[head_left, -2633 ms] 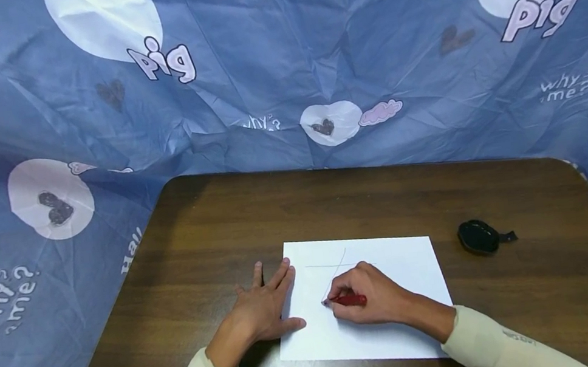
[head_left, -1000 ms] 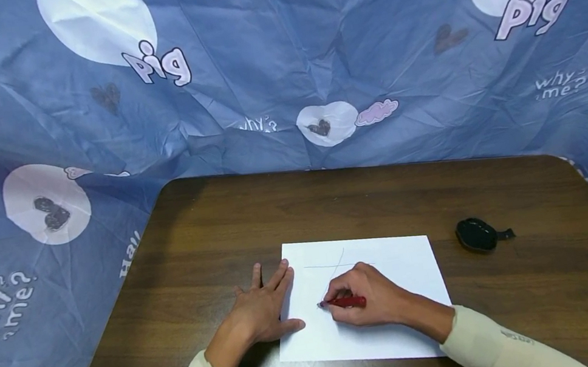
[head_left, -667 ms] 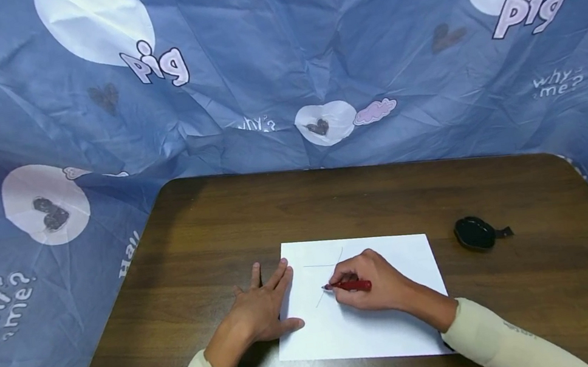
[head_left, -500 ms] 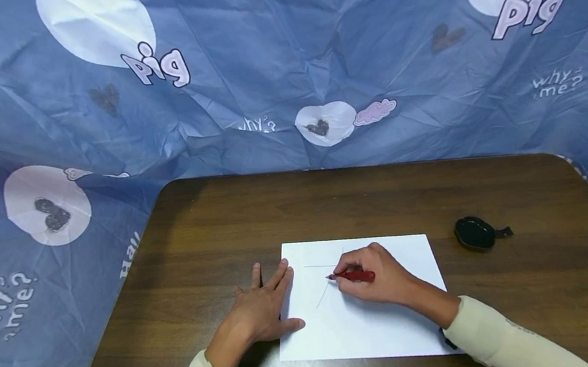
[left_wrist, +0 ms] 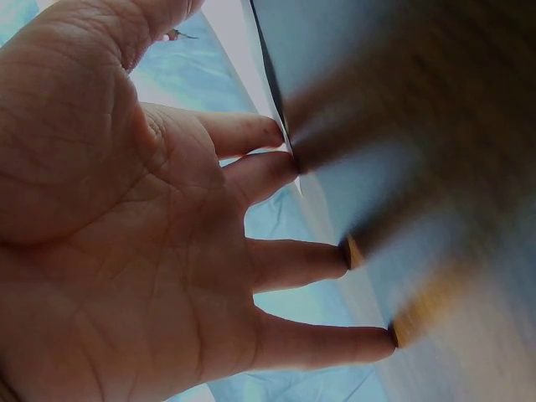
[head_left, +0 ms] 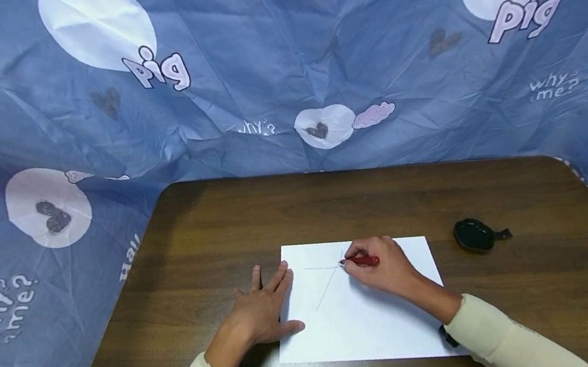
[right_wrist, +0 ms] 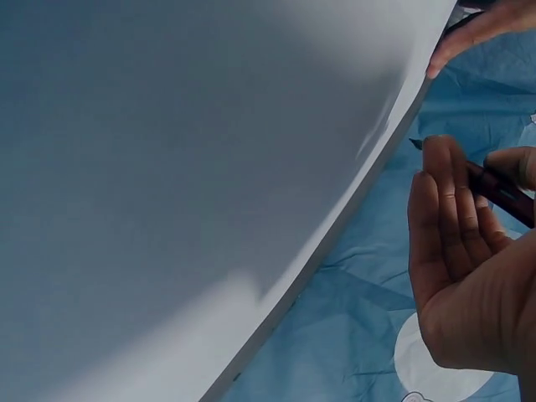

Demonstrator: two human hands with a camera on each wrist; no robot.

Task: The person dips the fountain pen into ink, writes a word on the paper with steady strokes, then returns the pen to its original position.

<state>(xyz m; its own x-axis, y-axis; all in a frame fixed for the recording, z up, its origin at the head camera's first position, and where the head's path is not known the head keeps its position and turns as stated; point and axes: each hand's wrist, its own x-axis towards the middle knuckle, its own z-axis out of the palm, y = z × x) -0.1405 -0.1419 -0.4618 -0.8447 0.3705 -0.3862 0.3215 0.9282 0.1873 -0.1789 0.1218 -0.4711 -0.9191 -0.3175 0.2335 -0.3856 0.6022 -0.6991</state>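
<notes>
My right hand [head_left: 383, 264] pinches a red pen [head_left: 364, 260], its tip at the white paper [head_left: 377, 326] near where two thin lines meet. One line runs level; the other slants down to the left. In the right wrist view the pen [right_wrist: 502, 194] has a dark, pointed, nib-like tip, and the hand's [right_wrist: 469, 268] fingers are bent round the barrel. My left hand [head_left: 259, 315] lies with spread fingers over the paper's left edge. Its index fingertip and thumb rest on the sheet, the other fingers on the table. The left wrist view shows the palm [left_wrist: 142, 251] and straight fingers.
The sheet lies on a brown wooden table [head_left: 212, 236]. To its right sits a small black rounded object [head_left: 475, 235] with a short tail. A black item [head_left: 447, 336] shows beside the right sleeve. A blue printed cloth [head_left: 239, 92] hangs behind the table.
From the slanted line's lower end, my right hand has moved the pen up and right along it to near the crossing. More of the slanted line shows. The left hand has stayed in place.
</notes>
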